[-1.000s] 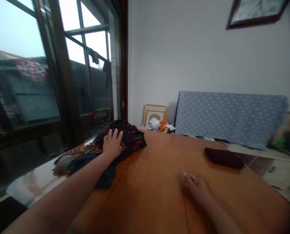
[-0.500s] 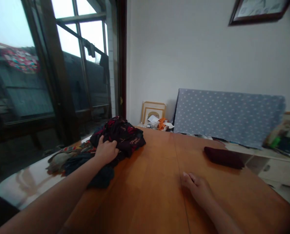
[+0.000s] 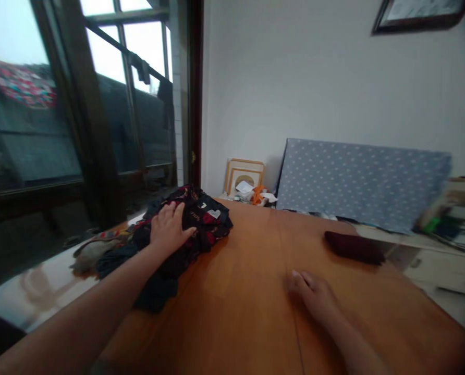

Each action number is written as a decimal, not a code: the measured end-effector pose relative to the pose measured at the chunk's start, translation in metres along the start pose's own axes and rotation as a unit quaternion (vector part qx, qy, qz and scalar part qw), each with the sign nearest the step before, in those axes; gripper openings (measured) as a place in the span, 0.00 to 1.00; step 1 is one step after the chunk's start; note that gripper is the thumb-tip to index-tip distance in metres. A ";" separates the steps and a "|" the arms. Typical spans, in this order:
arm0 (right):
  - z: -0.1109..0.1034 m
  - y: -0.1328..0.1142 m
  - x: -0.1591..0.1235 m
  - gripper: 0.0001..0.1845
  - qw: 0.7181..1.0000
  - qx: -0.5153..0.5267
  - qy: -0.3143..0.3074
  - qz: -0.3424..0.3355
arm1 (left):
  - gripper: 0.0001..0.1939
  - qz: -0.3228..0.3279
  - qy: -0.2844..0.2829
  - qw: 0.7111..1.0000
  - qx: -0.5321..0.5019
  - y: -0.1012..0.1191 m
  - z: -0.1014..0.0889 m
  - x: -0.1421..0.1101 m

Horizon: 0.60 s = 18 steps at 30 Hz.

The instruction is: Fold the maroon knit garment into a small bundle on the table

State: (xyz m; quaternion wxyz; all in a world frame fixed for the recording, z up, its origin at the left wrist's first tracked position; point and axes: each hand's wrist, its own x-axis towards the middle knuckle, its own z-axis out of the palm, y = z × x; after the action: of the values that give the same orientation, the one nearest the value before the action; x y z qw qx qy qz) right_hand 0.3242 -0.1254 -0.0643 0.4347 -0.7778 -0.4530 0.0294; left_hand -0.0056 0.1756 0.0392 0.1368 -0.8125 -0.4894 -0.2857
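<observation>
My left hand (image 3: pixel 169 228) lies on a heap of dark clothes (image 3: pixel 201 221) with red and white print, at the left side of the wooden table (image 3: pixel 248 302). Its fingers are stretched over the cloth, the thumb apart. More crumpled garments (image 3: pixel 99 250) trail from the heap toward the window. My right hand (image 3: pixel 314 296) rests flat on the bare tabletop near the middle, fingers together and extended, holding nothing. A folded dark red cloth (image 3: pixel 353 247) lies by itself further right on the table, apart from both hands.
A large window with dark frames (image 3: pixel 95 125) runs along the left. A blue dotted board (image 3: pixel 361 182) leans on the white wall behind the table. Picture frames (image 3: pixel 244 176) and small clutter (image 3: pixel 256 195) sit at the far corner. A low white cabinet (image 3: pixel 443 265) stands at right.
My left hand gripped the dark garment, then spread its fingers again and shifted slightly left on the heap. The cloth has turned and shows white patches. My right hand has stayed in place.
</observation>
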 end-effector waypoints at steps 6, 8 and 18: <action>0.002 0.001 0.004 0.25 0.999 -0.025 -0.028 -0.004 | 0.58 -0.145 -0.137 0.979 -0.037 0.004 0.028 0.052; 0.002 0.003 0.003 0.26 0.999 -0.031 -0.030 0.002 | 0.39 -0.088 -0.193 0.977 -0.029 0.011 0.025 0.047; -0.002 0.011 0.004 0.28 0.995 -0.053 -0.084 0.009 | 0.09 0.222 -0.201 0.954 -0.023 0.049 -0.014 -0.051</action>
State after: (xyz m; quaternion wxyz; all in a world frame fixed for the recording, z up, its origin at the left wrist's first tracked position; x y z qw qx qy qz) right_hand 0.3349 -0.1257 -0.0697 0.3530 -0.7984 -0.4820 0.0745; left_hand 0.0143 0.1081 0.0228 0.0773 -0.9441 -0.3076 -0.0901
